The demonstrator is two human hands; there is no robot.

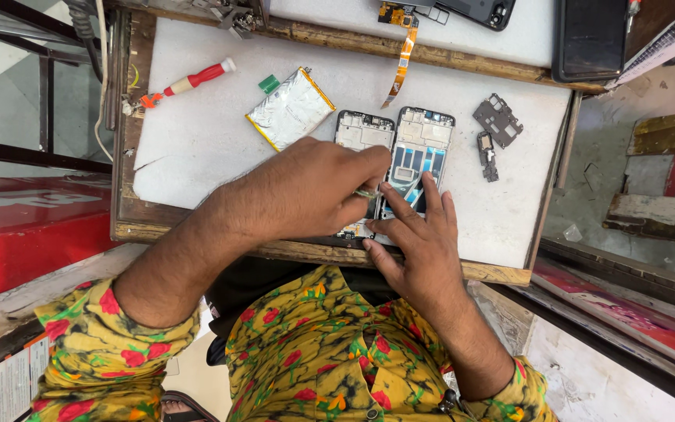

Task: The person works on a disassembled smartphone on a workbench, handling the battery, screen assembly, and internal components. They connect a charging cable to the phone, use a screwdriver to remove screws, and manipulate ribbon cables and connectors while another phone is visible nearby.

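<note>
White board [212, 148] on bench; opened phone [416, 156] lies long axis running away from the person, just ahead of both hands. Right hand [423, 242] nearer, fingers spread flat on it. Left hand [306, 191] pinches thin tool [366, 193] at phone's near end.

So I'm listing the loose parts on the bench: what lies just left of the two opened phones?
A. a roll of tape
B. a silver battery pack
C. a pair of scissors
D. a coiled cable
B: a flat silver battery pack with a yellow edge lies on the white board, left of the opened phones.
</note>
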